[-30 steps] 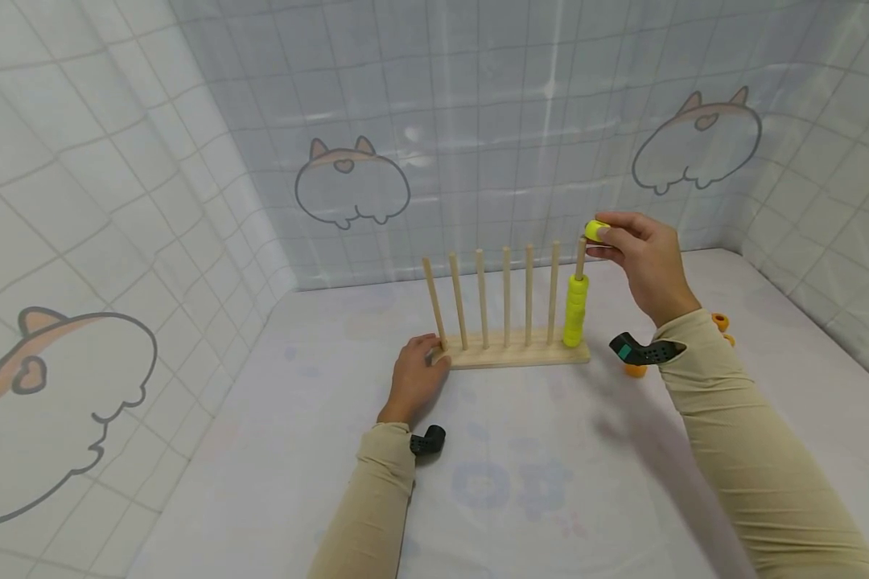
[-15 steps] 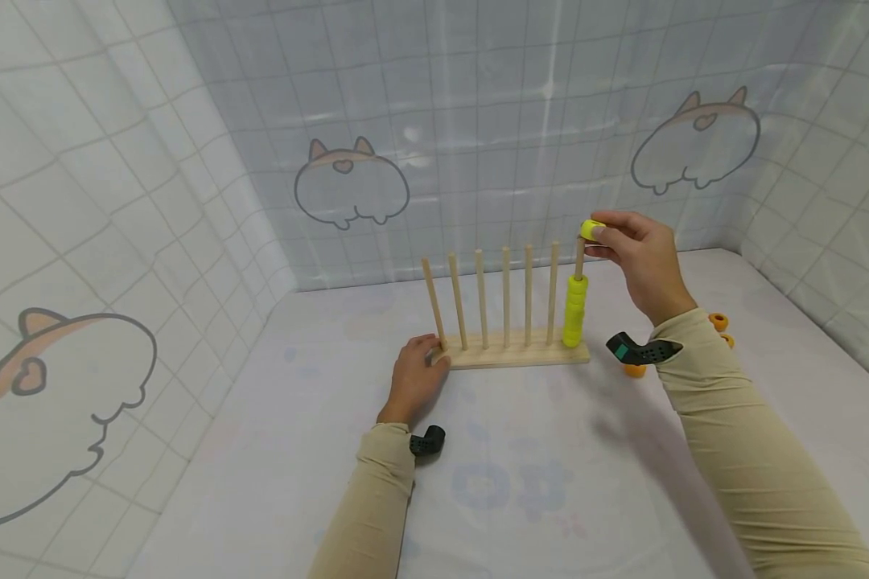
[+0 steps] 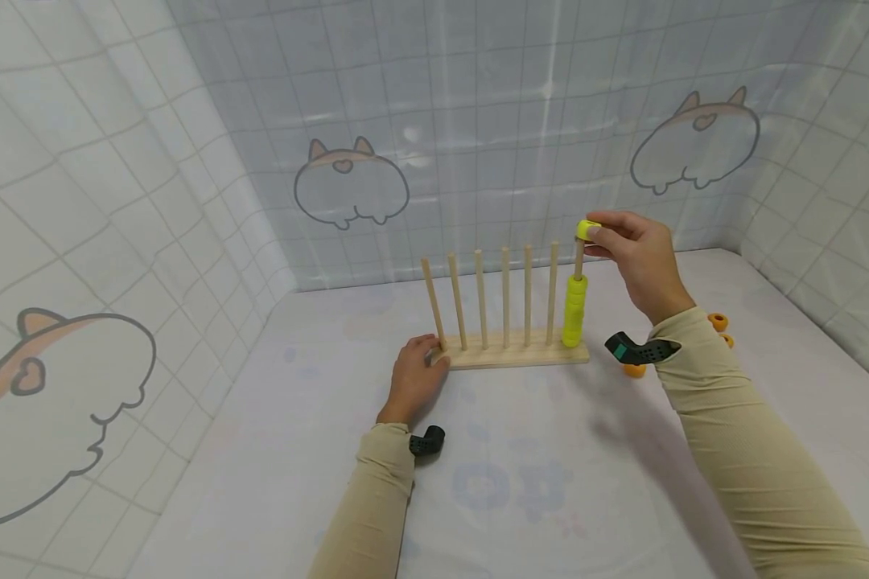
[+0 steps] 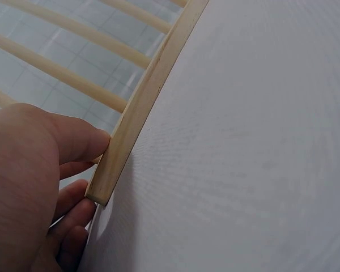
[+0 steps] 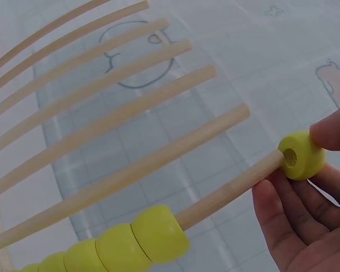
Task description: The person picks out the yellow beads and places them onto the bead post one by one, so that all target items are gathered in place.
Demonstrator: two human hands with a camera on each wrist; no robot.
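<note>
A wooden peg rack (image 3: 510, 355) stands on the table, with a row of upright dowels along its base. Beads in bright yellow (image 3: 574, 314) are stacked on the far-right dowel, whose upper part is bare. My right hand (image 3: 639, 261) pinches one more yellow bead (image 5: 304, 148) between thumb and fingers. In the right wrist view the bead's hole faces the dowel tip (image 5: 277, 157), right at it. My left hand (image 3: 414, 376) grips the left end of the base, thumb in front and fingers around the end, as the left wrist view (image 4: 116, 153) shows.
Orange beads lie on the table to the right, one (image 3: 634, 370) near the rack and others (image 3: 718, 322) beyond the right forearm. A tiled-pattern curtain (image 3: 478, 145) with cartoon drawings closes off the back and sides.
My right hand has shifted slightly left with the yellow bead, from beside the dowel to over its top. The left hand and the rack have stayed in place.
</note>
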